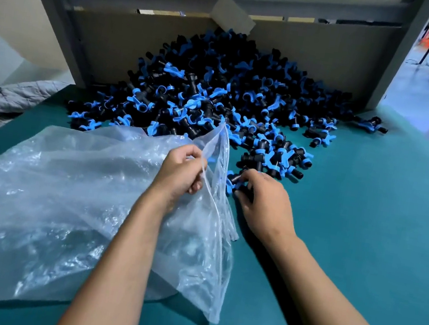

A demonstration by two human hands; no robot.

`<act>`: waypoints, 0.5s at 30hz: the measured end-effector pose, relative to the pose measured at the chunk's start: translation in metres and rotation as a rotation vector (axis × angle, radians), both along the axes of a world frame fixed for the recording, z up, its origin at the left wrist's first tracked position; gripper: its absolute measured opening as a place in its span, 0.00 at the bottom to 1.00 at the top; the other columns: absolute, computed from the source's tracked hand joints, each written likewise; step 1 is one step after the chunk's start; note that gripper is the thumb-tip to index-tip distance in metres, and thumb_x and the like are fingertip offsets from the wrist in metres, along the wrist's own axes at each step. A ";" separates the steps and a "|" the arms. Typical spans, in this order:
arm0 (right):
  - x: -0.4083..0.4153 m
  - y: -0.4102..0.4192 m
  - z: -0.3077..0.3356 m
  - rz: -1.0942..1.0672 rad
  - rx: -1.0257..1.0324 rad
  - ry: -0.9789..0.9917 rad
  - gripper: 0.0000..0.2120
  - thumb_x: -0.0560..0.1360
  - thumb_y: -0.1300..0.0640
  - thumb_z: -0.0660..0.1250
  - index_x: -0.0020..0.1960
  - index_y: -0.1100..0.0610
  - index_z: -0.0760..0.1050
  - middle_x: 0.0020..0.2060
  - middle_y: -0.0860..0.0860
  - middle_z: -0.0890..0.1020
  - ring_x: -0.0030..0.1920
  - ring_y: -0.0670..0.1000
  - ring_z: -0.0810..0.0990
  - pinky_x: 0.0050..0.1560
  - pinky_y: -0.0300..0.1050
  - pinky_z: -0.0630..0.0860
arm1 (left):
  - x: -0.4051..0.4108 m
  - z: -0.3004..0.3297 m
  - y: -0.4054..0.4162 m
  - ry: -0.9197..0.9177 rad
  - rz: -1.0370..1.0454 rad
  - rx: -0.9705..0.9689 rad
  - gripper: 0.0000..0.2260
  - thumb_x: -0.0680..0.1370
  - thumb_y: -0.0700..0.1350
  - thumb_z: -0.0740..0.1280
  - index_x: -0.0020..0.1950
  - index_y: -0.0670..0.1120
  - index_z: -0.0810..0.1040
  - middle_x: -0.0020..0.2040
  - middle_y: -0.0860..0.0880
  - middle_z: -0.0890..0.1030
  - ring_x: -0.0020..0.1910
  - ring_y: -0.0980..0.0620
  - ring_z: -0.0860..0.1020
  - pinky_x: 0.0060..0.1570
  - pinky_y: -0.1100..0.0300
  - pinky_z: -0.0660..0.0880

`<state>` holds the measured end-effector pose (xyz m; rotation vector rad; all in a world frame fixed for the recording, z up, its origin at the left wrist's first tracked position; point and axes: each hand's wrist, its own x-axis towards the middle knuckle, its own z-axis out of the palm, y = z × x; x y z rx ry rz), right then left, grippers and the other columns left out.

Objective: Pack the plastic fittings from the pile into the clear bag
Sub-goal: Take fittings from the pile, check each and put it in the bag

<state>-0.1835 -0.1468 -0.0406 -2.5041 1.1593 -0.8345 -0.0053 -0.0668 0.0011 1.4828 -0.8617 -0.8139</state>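
The left hand (183, 170) has its fingers curled, pinching the rim of the clear bag (61, 209) and lifting that edge so the mouth stands open toward 1 o'clock. The right hand (261, 197), just to the 3 o'clock side of the bag's mouth, is cupped with fingers bent around a few black-and-blue fittings (234, 180); exactly how many it grips cannot be told, as the fingers cover them. The bag lies crumpled on the green table (363, 240), spreading from the centre toward 8 o'clock, and its lower-left corner runs out of view. Dark shapes show faintly through the plastic near the left forearm, too blurred to identify. The pile of fittings (218, 93) sits at 12 o'clock from the hands, heaped against a cardboard wall (308, 51). A small cluster (275, 160) lies apart from it, just beyond the right hand, and a stray fitting (370, 124) rests at 2 o'clock.
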 end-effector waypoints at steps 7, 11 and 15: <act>-0.010 -0.007 -0.001 -0.139 0.146 -0.642 0.05 0.80 0.54 0.68 0.45 0.51 0.79 0.37 0.42 0.82 0.38 0.42 0.78 0.41 0.37 0.71 | -0.004 -0.046 0.000 0.007 0.250 -0.170 0.12 0.78 0.37 0.64 0.43 0.55 0.76 0.33 0.52 0.78 0.26 0.55 0.73 0.23 0.61 0.67; -0.009 -0.004 0.002 -0.034 0.328 -0.875 0.10 0.82 0.53 0.65 0.43 0.53 0.76 0.28 0.48 0.75 0.26 0.53 0.73 0.28 0.45 0.71 | -0.005 -0.048 -0.006 -0.260 0.160 -0.192 0.30 0.81 0.33 0.60 0.66 0.69 0.74 0.42 0.51 0.78 0.34 0.57 0.75 0.33 0.61 0.76; -0.005 -0.003 0.005 0.063 0.574 -1.119 0.06 0.83 0.62 0.64 0.50 0.58 0.79 0.31 0.53 0.76 0.27 0.51 0.73 0.23 0.42 0.72 | -0.013 -0.043 -0.003 -0.132 -0.008 -0.159 0.25 0.75 0.34 0.55 0.50 0.54 0.89 0.55 0.51 0.82 0.37 0.54 0.74 0.32 0.62 0.69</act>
